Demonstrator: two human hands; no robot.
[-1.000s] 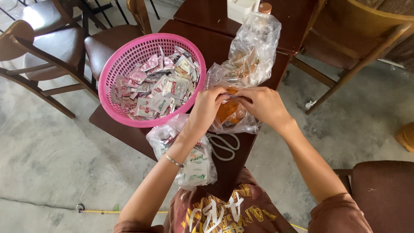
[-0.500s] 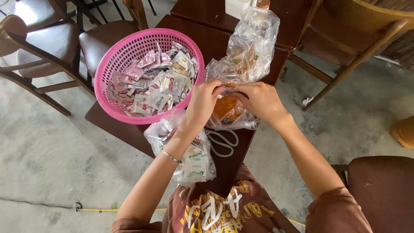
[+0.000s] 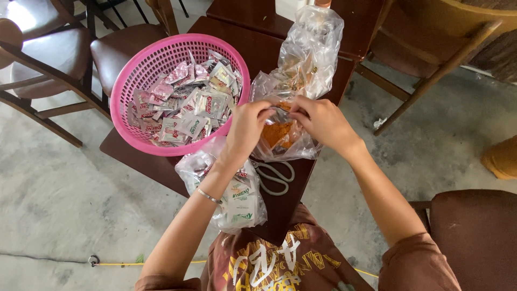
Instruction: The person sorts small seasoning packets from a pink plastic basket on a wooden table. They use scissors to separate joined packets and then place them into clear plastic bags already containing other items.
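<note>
My left hand (image 3: 246, 129) and my right hand (image 3: 323, 121) both pinch the mouth of a clear plastic bag of orange powder (image 3: 280, 137) that rests on the dark wooden table (image 3: 242, 32). Left of my hands a round pink basket (image 3: 134, 70) holds several small foil sachets (image 3: 188, 105). Under my left wrist lies a clear bag of sachets (image 3: 239, 202). A pair of scissors (image 3: 274, 175) lies flat just below the powder bag.
A larger crumpled clear bag (image 3: 312, 48) stands behind the powder bag. Wooden chairs with dark seats stand at left (image 3: 59, 51), at upper right (image 3: 431, 37) and at lower right (image 3: 474, 231). The floor is grey concrete, with a yellow cord (image 3: 113, 263) on it.
My hands have stayed together on the powder bag's mouth, with the fingers shifting slightly. The camera view has moved a little closer.
</note>
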